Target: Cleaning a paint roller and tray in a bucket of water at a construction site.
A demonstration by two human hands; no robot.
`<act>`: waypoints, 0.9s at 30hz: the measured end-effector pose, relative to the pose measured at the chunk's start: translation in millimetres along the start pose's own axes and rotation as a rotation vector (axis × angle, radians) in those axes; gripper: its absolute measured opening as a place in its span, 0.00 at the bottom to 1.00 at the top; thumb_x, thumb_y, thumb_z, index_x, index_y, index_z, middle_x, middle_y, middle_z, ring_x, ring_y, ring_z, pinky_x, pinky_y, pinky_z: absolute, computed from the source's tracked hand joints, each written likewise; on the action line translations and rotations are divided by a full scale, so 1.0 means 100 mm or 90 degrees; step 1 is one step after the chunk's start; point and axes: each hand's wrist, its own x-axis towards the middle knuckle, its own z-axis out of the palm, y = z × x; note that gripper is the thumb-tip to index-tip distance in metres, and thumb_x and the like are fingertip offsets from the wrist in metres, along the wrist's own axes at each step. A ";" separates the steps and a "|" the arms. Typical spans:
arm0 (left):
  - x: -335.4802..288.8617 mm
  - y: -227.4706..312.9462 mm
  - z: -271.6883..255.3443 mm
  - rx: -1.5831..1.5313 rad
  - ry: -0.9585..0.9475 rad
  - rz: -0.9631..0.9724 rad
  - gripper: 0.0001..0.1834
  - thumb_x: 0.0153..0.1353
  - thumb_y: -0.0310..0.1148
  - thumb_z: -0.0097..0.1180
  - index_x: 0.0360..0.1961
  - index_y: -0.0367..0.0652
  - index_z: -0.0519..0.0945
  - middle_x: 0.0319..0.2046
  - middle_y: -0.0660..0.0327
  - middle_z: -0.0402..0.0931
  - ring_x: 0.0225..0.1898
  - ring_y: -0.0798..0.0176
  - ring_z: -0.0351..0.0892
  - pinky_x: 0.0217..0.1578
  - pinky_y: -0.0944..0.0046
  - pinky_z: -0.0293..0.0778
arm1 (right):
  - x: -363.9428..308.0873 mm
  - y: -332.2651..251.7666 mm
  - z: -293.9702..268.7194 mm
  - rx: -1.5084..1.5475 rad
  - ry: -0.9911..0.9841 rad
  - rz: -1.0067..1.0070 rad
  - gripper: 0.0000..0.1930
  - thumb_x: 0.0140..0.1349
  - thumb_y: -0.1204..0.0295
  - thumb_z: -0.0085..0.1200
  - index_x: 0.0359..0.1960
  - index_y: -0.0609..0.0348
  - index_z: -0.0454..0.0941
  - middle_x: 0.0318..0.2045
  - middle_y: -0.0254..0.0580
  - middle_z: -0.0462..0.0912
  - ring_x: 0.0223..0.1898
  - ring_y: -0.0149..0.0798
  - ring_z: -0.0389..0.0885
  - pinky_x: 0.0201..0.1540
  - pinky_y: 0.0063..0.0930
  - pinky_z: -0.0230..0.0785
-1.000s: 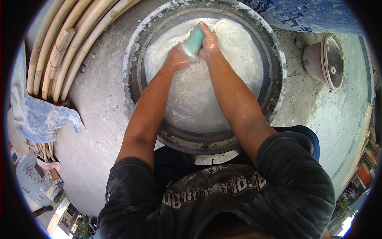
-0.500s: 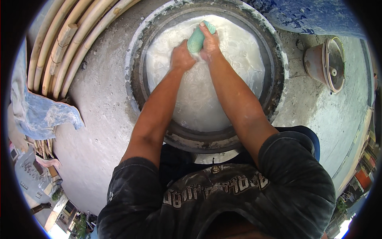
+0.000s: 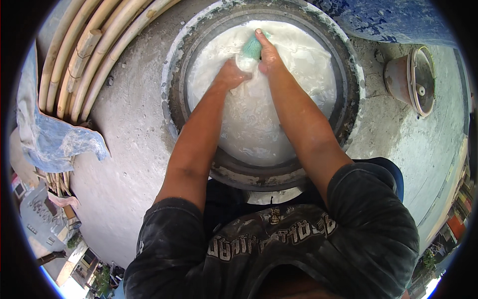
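Note:
A green mesh-like bundle [image 3: 252, 49] lies partly sunk in milky white liquid [image 3: 259, 122], inside a large round dark tub [image 3: 172, 94]. My right hand [image 3: 270, 55] is closed on its right side, with the thumb raised along the upper end. At the lower end, where white liquid covers the bundle, my left hand [image 3: 232, 75] curls against it. The left fingertips are hidden in the liquid. Both wrists are just above the surface.
A brownish bucket [image 3: 398, 77] lies tipped on the concrete floor to the right. Long bamboo poles [image 3: 74, 65] and a blue sheet [image 3: 64, 144] are at the left. Another blue, paint-worn surface [image 3: 393, 20] borders the far right.
The green bundle has sunk lower into the liquid, so less of it shows. My hands have moved slightly apart, and white liquid now covers the bundle's lower end.

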 end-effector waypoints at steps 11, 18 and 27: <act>-0.09 0.34 0.14 0.115 0.105 -0.059 0.22 0.55 0.36 0.57 0.47 0.32 0.74 0.45 0.43 0.77 0.48 0.42 0.77 0.50 0.52 0.71 | 0.09 0.02 0.43 -0.302 0.419 -0.262 0.39 0.46 0.61 0.68 0.54 0.75 0.64 0.45 0.59 0.78 0.47 0.47 0.76 0.52 0.39 0.68; 0.13 0.05 -0.30 -0.097 -0.205 0.030 0.36 0.37 0.41 0.70 0.50 0.37 0.74 0.43 0.45 0.79 0.48 0.46 0.78 0.50 0.56 0.73 | -0.15 -0.01 0.14 -0.087 -0.084 -0.009 0.32 0.49 0.58 0.67 0.51 0.69 0.73 0.44 0.49 0.81 0.44 0.45 0.79 0.48 0.37 0.71; -0.05 0.26 -0.01 0.026 0.036 -0.021 0.29 0.45 0.33 0.66 0.50 0.37 0.72 0.42 0.43 0.78 0.49 0.45 0.77 0.50 0.53 0.72 | -0.17 0.09 0.35 -0.274 0.238 -0.168 0.33 0.46 0.63 0.69 0.53 0.63 0.69 0.43 0.52 0.80 0.45 0.45 0.79 0.49 0.36 0.71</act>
